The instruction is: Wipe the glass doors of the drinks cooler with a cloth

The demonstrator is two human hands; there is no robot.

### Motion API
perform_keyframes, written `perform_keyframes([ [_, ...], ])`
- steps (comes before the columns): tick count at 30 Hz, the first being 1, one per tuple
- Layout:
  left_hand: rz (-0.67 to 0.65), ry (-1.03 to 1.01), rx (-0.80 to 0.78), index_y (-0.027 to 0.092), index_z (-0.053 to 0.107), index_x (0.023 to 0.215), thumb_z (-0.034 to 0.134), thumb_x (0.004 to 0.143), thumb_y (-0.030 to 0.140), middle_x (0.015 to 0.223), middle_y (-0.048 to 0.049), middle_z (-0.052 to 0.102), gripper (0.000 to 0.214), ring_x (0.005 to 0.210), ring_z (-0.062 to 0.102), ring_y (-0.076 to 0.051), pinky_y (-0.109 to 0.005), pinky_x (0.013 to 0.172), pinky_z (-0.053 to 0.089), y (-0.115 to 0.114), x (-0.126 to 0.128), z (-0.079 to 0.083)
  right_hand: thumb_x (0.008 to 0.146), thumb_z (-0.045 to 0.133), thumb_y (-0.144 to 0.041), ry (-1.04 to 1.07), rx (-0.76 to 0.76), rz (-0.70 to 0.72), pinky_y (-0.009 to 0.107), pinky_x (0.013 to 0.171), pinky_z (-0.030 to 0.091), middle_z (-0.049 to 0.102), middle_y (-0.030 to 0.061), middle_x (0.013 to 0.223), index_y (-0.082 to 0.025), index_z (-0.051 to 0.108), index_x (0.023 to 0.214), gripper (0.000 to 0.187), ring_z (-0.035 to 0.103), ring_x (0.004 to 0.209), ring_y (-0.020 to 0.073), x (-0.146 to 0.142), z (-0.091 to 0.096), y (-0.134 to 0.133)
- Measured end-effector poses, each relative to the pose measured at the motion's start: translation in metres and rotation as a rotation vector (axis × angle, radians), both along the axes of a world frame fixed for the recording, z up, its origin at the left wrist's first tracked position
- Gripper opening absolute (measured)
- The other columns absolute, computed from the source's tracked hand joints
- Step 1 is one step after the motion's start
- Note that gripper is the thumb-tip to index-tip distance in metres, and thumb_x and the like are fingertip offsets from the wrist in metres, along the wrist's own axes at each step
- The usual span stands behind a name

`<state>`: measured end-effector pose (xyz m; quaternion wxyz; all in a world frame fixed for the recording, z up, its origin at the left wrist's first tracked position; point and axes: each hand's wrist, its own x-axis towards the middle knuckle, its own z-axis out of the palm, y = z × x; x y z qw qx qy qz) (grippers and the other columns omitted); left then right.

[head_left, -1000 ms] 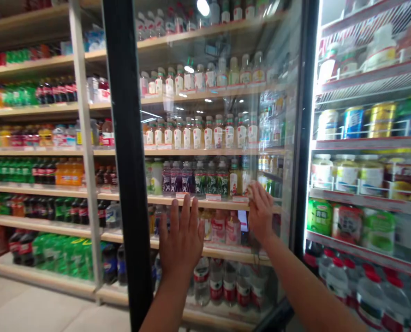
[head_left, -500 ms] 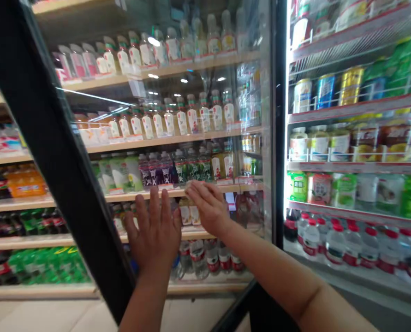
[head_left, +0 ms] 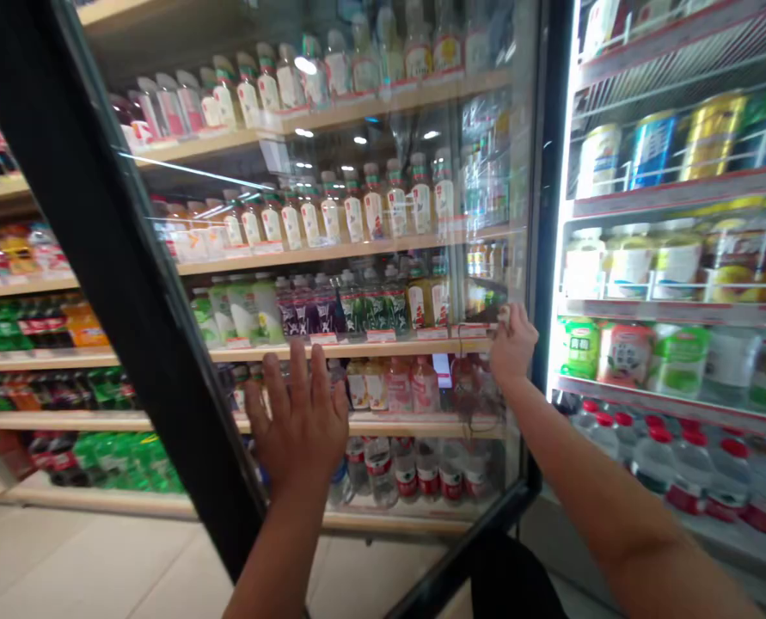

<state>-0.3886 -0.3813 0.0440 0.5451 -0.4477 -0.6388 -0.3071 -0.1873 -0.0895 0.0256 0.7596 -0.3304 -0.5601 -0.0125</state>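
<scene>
A glass door [head_left: 395,249] with a black frame [head_left: 128,258] stands swung out in front of me. My left hand [head_left: 302,430] lies flat against the pane, left of its middle, fingers spread and holding nothing. At the pane's right side, close to the upright black edge, is my right hand [head_left: 513,348]. Its fingers are curled together around something small and pale [head_left: 504,315], mostly hidden and too blurred to name. Through the glass I see rows of bottled drinks [head_left: 370,206] on wooden shelves.
To the right is a lit fridge with wire-fronted shelves [head_left: 666,193] of cans, pouches and red-capped water bottles [head_left: 692,464]. Left of the door, open shelves hold green soda bottles [head_left: 125,460]. Pale floor tiles [head_left: 86,559] lie below. The door's bottom bar [head_left: 466,550] crosses low in front.
My right hand has moved right across the pane, from beside the left hand to the far edge, and its fingers have curled. My left hand stays on the glass. The view has shifted slightly.
</scene>
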Motion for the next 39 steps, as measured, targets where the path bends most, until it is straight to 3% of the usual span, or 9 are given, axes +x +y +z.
perform_keyframes([
  [4,0.006,-0.002,-0.011,0.025,0.008,0.162,0.055,0.098,0.027,0.166,-0.0123,0.022,0.079,0.156,0.008,-0.034,-0.064,0.123,0.012,0.000,0.000,0.000,0.100,0.040,-0.025,-0.078,0.133,0.085,0.052,0.114,0.038,0.053,0.0131,0.150,-0.021,0.051,0.147,0.048,0.047,0.139,0.0252,-0.038,0.023,-0.054],
  [10,-0.003,-0.008,-0.022,0.024,0.010,0.162,0.055,0.098,0.028,0.165,-0.0130,0.023,0.079,0.156,0.008,-0.033,-0.063,0.123,0.012,0.000,-0.004,-0.001,0.099,0.042,-0.011,-0.426,0.472,0.297,0.039,0.113,0.043,0.056,0.0047,0.148,-0.030,0.046,0.151,0.055,0.050,0.136,0.0183,-0.084,-0.004,-0.143],
  [14,-0.026,-0.025,-0.020,0.023,0.015,0.162,0.054,0.098,0.028,0.165,-0.0126,0.024,0.075,0.156,0.007,-0.032,-0.062,0.124,0.010,0.001,-0.005,-0.002,0.098,0.044,-0.008,-0.490,0.547,0.312,0.039,0.111,0.046,0.061,0.0028,0.144,-0.031,0.047,0.150,0.057,0.053,0.133,0.0175,-0.069,0.012,-0.125],
  [19,-0.002,-0.034,-0.004,0.023,0.013,0.162,0.053,0.099,0.030,0.165,-0.0108,0.024,0.074,0.156,0.007,-0.030,-0.059,0.126,0.008,0.003,-0.003,-0.003,0.099,0.042,-0.014,-0.165,0.329,0.151,0.050,0.112,0.042,0.056,0.0075,0.148,-0.029,0.044,0.151,0.055,0.051,0.137,0.0239,-0.053,0.048,-0.081],
  [22,0.027,-0.012,-0.010,0.022,0.012,0.162,0.054,0.099,0.030,0.165,-0.0115,0.024,0.075,0.156,0.006,-0.030,-0.059,0.126,0.009,0.002,-0.003,-0.004,0.098,0.042,-0.012,-0.193,0.371,0.176,0.049,0.111,0.043,0.055,0.0079,0.150,-0.030,0.041,0.153,0.058,0.049,0.138,0.0242,-0.066,0.026,-0.101],
  [27,0.016,0.011,-0.011,0.022,0.012,0.162,0.055,0.099,0.030,0.165,-0.0114,0.023,0.077,0.156,0.004,-0.029,-0.058,0.126,0.007,0.001,-0.004,-0.003,0.097,0.046,-0.009,-0.580,0.644,0.407,0.037,0.108,0.048,0.063,0.0032,0.142,-0.032,0.043,0.152,0.060,0.055,0.130,0.0184,-0.079,-0.028,-0.147],
  [29,0.020,0.016,-0.007,0.022,0.012,0.162,0.055,0.099,0.031,0.165,-0.0113,0.023,0.077,0.156,0.004,-0.030,-0.058,0.126,0.007,0.002,-0.005,-0.003,0.098,0.048,-0.011,-0.580,0.637,0.418,0.038,0.109,0.048,0.063,0.0035,0.141,-0.031,0.046,0.151,0.057,0.055,0.130,0.0185,-0.072,-0.025,-0.139],
  [34,0.059,0.032,-0.002,0.021,0.012,0.162,0.056,0.098,0.031,0.165,-0.0123,0.025,0.077,0.156,0.005,-0.030,-0.058,0.126,0.007,0.002,-0.005,-0.003,0.101,0.043,-0.015,-0.249,0.412,0.237,0.049,0.110,0.044,0.059,0.0099,0.145,-0.028,0.046,0.151,0.051,0.053,0.135,0.0229,-0.053,0.003,-0.093],
  [39,0.071,0.021,-0.007,0.021,0.012,0.162,0.055,0.099,0.031,0.165,-0.0128,0.024,0.077,0.156,0.005,-0.031,-0.060,0.126,0.008,0.002,-0.003,-0.003,0.098,0.049,-0.010,-0.322,0.472,0.256,0.046,0.108,0.046,0.059,0.0108,0.145,-0.028,0.042,0.153,0.059,0.052,0.135,0.0234,-0.057,-0.028,-0.108],
])
